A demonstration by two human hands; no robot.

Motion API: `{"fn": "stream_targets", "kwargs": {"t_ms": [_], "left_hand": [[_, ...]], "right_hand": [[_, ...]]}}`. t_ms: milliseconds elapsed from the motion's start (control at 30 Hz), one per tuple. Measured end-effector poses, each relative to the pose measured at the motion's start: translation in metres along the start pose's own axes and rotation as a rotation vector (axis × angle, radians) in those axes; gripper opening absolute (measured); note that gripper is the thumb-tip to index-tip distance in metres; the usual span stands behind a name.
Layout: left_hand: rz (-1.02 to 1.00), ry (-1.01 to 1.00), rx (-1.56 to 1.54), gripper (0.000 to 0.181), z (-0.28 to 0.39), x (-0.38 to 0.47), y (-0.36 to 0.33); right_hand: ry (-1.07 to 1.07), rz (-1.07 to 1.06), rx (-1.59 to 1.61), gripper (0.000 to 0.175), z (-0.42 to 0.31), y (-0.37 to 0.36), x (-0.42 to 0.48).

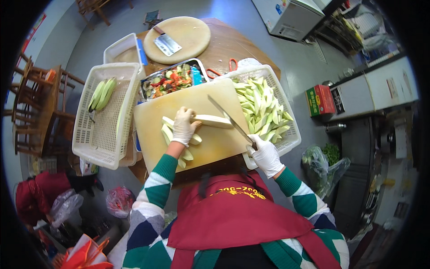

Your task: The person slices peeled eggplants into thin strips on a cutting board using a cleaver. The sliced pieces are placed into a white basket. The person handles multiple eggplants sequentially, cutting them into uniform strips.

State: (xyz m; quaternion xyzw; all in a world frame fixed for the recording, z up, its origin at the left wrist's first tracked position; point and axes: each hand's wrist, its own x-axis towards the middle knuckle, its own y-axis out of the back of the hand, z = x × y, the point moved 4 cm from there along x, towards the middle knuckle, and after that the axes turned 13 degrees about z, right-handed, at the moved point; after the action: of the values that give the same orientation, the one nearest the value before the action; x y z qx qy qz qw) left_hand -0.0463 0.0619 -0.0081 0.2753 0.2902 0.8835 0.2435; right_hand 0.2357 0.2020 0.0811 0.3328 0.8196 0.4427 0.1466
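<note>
My right hand, in a white glove, grips the handle of a long kitchen knife whose blade crosses the right part of the plastic cutting board. My left hand, gloved too, holds the left end of a long, pale green peeled vegetable piece on the board; the blade is at its right end. More peeled lengths lie beneath and around my left hand. Right of the board, a white plastic basket holds a heap of obliquely cut pieces.
A perforated basket with whole peeled vegetables stands left. Beyond the board are a tray of scraps, red-handled scissors, and a round chopping block bearing a cleaver. A person is at lower left.
</note>
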Motion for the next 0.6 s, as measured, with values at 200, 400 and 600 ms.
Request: {"fn": "stream_targets", "kwargs": {"t_ms": [200,400,600], "left_hand": [[0.006,0.084,-0.016,0.033,-0.019,-0.007,0.002],[0.055,0.064,-0.105,0.026,-0.026,-0.009,0.002],[0.054,0.139,-0.178,0.024,-0.032,-0.012,-0.002]], "right_hand": [[0.015,-0.068,-0.068,0.030,-0.009,-0.024,0.024],[0.036,-0.053,0.035,0.029,-0.027,-0.026,0.044],[0.075,-0.098,-0.060,0.026,-0.049,-0.046,0.035]]}}
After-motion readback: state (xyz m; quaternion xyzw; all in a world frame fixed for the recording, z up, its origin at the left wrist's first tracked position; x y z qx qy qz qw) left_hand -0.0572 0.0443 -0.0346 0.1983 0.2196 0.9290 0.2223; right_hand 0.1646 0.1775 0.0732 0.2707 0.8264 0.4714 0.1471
